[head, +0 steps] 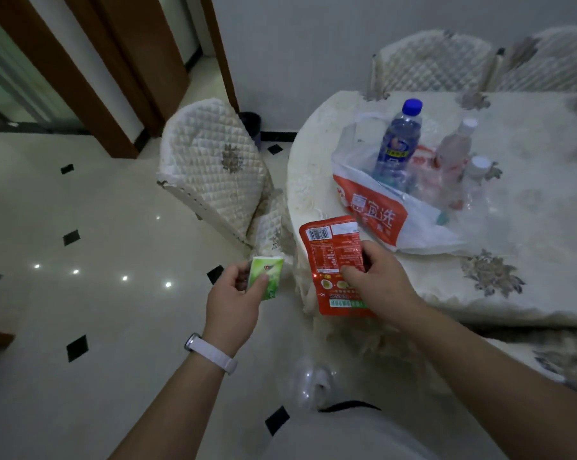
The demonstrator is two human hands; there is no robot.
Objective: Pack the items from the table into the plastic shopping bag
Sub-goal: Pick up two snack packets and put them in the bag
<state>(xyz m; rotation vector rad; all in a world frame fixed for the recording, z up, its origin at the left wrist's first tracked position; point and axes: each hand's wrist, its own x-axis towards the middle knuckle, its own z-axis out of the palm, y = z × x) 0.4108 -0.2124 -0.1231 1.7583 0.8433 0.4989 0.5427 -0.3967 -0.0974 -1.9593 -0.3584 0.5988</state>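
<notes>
A white plastic shopping bag (380,210) with red print lies open on the table (529,277). Inside it stand a blue-capped water bottle (398,141), a clear pinkish bottle (453,151) and a small white-capped bottle (478,167). My right hand (376,277) grips a flat red snack pouch (333,257) at the table's near-left edge, barcode side up. My left hand (237,293), with a white wristband, holds a small green tissue pack (267,277) out over the floor, left of the table.
A quilted chair (214,171) stands at the table's left side, and two more chairs (436,64) at the far side. A clear, glassy object (308,383) lies low near my body. Glossy tiled floor spreads to the left.
</notes>
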